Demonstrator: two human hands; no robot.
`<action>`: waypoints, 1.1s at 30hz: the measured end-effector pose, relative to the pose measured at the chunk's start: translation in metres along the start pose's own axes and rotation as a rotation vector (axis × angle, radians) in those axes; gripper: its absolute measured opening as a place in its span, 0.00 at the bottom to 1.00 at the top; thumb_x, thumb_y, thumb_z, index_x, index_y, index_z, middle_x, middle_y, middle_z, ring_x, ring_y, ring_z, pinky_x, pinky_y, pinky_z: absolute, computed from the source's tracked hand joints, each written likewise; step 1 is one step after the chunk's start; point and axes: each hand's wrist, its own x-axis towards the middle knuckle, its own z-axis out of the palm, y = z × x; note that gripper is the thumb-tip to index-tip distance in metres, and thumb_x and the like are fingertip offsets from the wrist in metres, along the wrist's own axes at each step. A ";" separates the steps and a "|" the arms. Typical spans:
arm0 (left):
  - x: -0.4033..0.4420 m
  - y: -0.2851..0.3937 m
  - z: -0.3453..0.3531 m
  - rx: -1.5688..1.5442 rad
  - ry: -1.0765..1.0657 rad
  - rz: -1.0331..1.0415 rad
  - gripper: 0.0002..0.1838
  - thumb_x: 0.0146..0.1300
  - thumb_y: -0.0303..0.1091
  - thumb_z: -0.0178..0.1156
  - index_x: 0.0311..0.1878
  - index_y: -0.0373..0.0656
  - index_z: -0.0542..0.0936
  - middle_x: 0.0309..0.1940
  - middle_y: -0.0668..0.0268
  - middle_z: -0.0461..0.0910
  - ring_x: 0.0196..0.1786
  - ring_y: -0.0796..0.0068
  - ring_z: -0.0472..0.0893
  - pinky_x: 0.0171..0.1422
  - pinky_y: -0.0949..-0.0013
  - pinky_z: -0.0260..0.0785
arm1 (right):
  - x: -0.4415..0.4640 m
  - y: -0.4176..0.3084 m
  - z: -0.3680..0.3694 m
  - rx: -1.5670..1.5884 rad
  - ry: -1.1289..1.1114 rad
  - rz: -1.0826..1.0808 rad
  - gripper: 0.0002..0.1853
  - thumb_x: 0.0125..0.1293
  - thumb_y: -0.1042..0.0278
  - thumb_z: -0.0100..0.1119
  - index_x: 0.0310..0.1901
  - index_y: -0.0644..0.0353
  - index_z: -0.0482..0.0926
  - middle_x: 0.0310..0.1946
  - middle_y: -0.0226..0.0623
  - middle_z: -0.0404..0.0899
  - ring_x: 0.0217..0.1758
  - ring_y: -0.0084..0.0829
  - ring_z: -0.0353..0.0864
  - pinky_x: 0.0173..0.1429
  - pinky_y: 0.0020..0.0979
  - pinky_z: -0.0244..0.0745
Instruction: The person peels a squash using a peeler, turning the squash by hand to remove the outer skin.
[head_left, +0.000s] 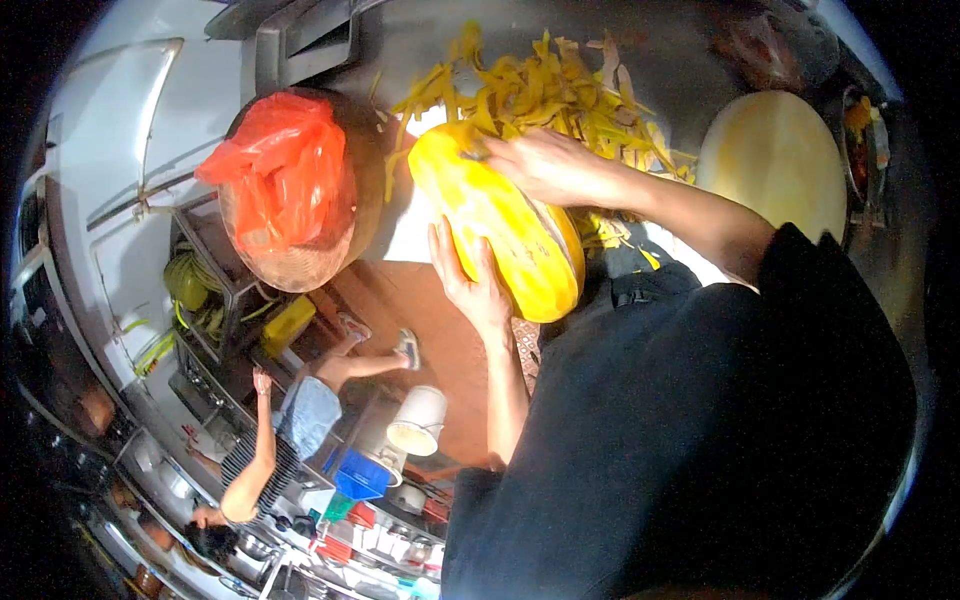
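Observation:
A large oblong yellow melon lies tilted in front of me, over the near edge of the worktop. Cupped against its lower side is my left hand, fingers spread along the rind and steadying it. My right hand is closed near the melon's far end, gripping what looks like a peeler, mostly hidden by the fingers. Long yellow peel strips are heaped on the metal worktop just beyond that hand. A pale, peeled melon rests to the right.
On the left, a red plastic bag sits over a round container. Another person stands by a counter at the lower left. White buckets and a blue container stand near the brown floor.

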 end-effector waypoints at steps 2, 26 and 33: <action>0.000 -0.001 -0.004 0.014 -0.015 0.011 0.30 0.73 0.35 0.62 0.76 0.39 0.71 0.79 0.44 0.63 0.81 0.48 0.63 0.84 0.52 0.54 | -0.029 -0.023 -0.052 0.026 -0.316 0.113 0.18 0.80 0.56 0.49 0.44 0.60 0.84 0.23 0.54 0.79 0.25 0.48 0.83 0.34 0.49 0.76; 0.005 -0.034 -0.027 -0.398 -0.148 -0.060 0.37 0.81 0.50 0.44 0.83 0.33 0.54 0.79 0.46 0.61 0.76 0.52 0.70 0.78 0.55 0.67 | 0.053 0.033 0.022 0.411 0.066 0.020 0.25 0.83 0.51 0.44 0.35 0.64 0.77 0.24 0.47 0.76 0.26 0.36 0.75 0.36 0.47 0.71; 0.004 -0.034 -0.034 -0.541 -0.212 -0.123 0.38 0.80 0.50 0.44 0.83 0.34 0.53 0.81 0.48 0.59 0.78 0.52 0.68 0.78 0.53 0.67 | -0.080 0.015 -0.027 0.479 -0.240 0.445 0.20 0.84 0.52 0.48 0.55 0.59 0.83 0.29 0.39 0.85 0.30 0.32 0.85 0.39 0.41 0.81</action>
